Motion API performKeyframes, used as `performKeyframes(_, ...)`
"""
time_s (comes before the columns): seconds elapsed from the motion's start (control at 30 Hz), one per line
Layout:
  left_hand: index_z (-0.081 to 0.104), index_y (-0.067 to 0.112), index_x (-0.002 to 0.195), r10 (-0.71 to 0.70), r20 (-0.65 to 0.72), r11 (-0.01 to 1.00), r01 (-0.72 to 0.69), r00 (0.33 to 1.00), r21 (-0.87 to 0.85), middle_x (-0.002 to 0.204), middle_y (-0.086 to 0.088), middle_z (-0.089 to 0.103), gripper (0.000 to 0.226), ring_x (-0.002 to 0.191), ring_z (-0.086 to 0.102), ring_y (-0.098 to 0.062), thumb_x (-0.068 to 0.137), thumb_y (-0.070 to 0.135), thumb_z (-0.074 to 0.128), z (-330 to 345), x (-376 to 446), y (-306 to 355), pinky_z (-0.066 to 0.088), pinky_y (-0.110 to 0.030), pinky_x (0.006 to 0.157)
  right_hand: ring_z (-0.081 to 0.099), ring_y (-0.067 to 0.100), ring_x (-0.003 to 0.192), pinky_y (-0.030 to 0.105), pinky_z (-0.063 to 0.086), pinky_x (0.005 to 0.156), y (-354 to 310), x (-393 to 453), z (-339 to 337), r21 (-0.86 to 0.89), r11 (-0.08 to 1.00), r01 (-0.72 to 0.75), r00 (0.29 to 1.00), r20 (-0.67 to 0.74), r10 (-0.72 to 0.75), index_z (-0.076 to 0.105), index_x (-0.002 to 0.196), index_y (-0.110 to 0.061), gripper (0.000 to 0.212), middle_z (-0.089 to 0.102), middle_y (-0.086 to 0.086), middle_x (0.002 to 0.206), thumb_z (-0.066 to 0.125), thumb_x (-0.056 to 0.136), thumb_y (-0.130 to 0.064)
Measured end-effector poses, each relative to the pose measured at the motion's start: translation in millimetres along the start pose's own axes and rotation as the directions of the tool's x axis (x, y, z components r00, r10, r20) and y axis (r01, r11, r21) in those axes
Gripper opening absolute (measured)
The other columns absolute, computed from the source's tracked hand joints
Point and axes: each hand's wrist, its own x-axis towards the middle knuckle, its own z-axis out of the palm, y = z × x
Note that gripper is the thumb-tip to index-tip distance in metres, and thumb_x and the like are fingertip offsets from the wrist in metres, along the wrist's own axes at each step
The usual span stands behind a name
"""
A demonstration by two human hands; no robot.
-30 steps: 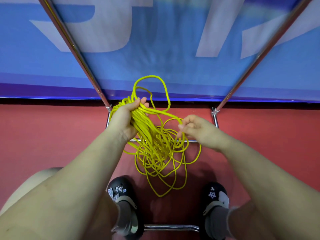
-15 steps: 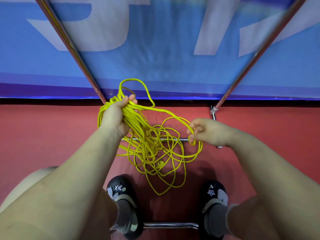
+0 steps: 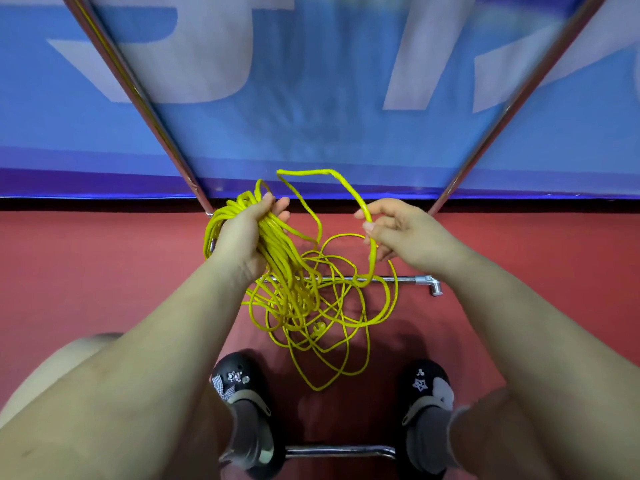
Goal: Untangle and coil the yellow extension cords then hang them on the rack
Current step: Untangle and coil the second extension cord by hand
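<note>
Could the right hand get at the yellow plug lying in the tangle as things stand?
Probably not yet: the right hand pinches a cord strand, and the plug lies low under crossing loops of cord.

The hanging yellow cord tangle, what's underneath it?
Under the yellow cord tangle show red floor and a chrome rack bar. The bar's left stretch is covered by cord and the left hand.

Red floor [image 3: 86,271]; blue banner [image 3: 311,126]; black shoes [image 3: 242,386].

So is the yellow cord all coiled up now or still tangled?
Partly coiled. The left hand grips a bundle, but the yellow cord hangs below in tangled loops.
</note>
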Motion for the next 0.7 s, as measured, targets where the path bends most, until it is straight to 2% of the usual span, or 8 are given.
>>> performKeyframes(0.07,0.061,0.015,0.085,-0.021,0.031,0.998,0.019,0.999,0.057,0.069,0.008,0.072,0.012,0.071,0.063,-0.005,0.094,0.020,0.054,2,-1,-4,0.048,-0.026,0.061,0.056,0.006,0.049,0.019,0.049,0.056,-4,1,6,0.005,1.000,0.007,1.000,0.002,-0.007,0.055,0.107,-0.016,0.015,0.056,0.003,0.072,0.050,0.094,-0.010)
performKeyframes(0.17,0.062,0.014,0.087,-0.063,0.073,0.988,0.051,0.995,0.145,0.069,0.008,0.072,0.011,0.062,0.067,-0.003,0.093,0.018,0.054,5,-2,-12,0.051,-0.024,0.056,0.056,0.006,0.046,0.019,0.048,0.054,-10,4,15,0.068,0.998,-0.010,0.999,-0.039,0.013,0.054,0.106,-0.018,0.013,0.055,0.003,0.072,0.051,0.094,-0.013)
performKeyframes(0.3,0.062,0.011,0.092,-0.102,0.123,0.971,0.072,0.987,0.228,0.068,0.004,0.072,0.008,0.058,0.067,-0.005,0.092,0.013,0.055,8,-6,-22,0.054,-0.024,0.053,0.057,0.003,0.042,0.017,0.051,0.050,-18,10,23,0.317,0.944,-0.093,0.982,-0.126,0.139,0.053,0.104,-0.015,0.011,0.058,0.000,0.081,0.053,0.094,-0.017)
performKeyframes(0.4,0.063,0.009,0.086,-0.104,0.153,0.957,0.057,0.983,0.284,0.068,-0.002,0.072,0.006,0.056,0.067,-0.009,0.090,0.009,0.058,11,-9,-28,0.056,-0.027,0.056,0.059,0.004,0.044,0.017,0.052,0.048,-21,15,24,0.521,0.838,-0.164,0.950,-0.146,0.277,0.053,0.099,-0.015,0.008,0.058,-0.002,0.081,0.056,0.093,-0.019)
performKeyframes(0.5,0.066,0.007,0.088,-0.110,0.197,0.934,0.034,0.974,0.356,0.067,-0.003,0.072,0.005,0.058,0.067,-0.011,0.088,0.011,0.062,10,-11,-32,0.057,-0.034,0.070,0.061,0.005,0.043,0.017,0.052,0.046,-22,20,25,0.688,0.692,-0.218,0.915,-0.102,0.389,0.052,0.089,-0.015,0.008,0.057,0.000,0.075,0.058,0.091,-0.019)
performKeyframes(0.63,0.068,0.010,0.078,-0.097,0.227,0.915,-0.003,0.969,0.404,0.064,-0.003,0.069,0.013,0.055,0.065,-0.012,0.086,0.020,0.065,9,-12,-34,0.057,-0.027,0.059,0.061,0.006,0.041,0.018,0.051,0.042,-24,20,26,0.811,0.523,-0.261,0.876,-0.029,0.482,0.055,0.078,-0.011,0.015,0.061,-0.003,0.047,0.061,0.090,-0.017)
performKeyframes(0.7,0.071,0.012,0.074,-0.091,0.224,0.913,-0.009,0.970,0.408,0.069,-0.004,0.071,0.016,0.060,0.066,-0.015,0.083,0.025,0.067,9,-11,-34,0.057,-0.031,0.067,0.061,0.006,0.041,0.018,0.051,0.042,-23,19,26,0.842,0.474,-0.257,0.865,-0.018,0.501,0.055,0.077,-0.009,0.016,0.061,-0.003,0.045,0.061,0.089,-0.018)
